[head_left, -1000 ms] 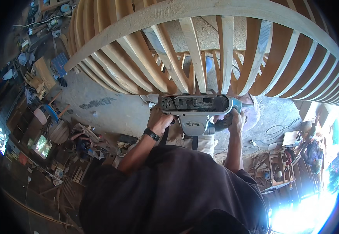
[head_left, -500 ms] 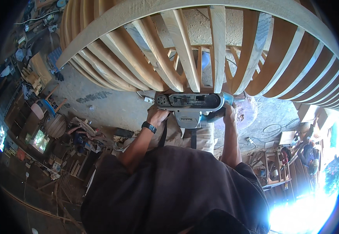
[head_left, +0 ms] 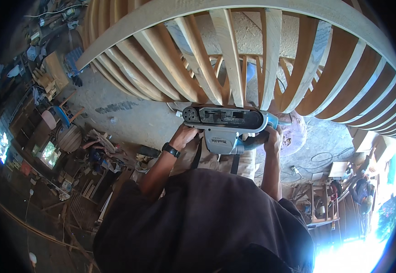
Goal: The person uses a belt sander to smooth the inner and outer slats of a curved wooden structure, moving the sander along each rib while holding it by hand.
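Note:
Both my hands hold a grey and teal belt sander (head_left: 223, 142) sideways in front of my body. My left hand (head_left: 183, 136) is closed on its left end, below the dark vent holes; a dark watch is on that wrist. My right hand (head_left: 273, 137) grips the rear handle at the right end. The far side of the sander lies at the near edges of the pale wooden slats (head_left: 230, 54) of a large curved frame. Whether the belt touches the wood is hidden from above.
A broad curved rail (head_left: 180, 11) crosses over the slats. On the concrete floor (head_left: 129, 123) lie a cable (head_left: 330, 154) and a pale round thing (head_left: 294, 136). A blue stool (head_left: 61, 117) and wood scraps stand left. At the far right a person (head_left: 363, 193) is near wooden racks.
The view has swung, so frame and floor sit further right. Against the slats, the belt sander has shifted slightly left and tilted a little. Both hands keep their hold.

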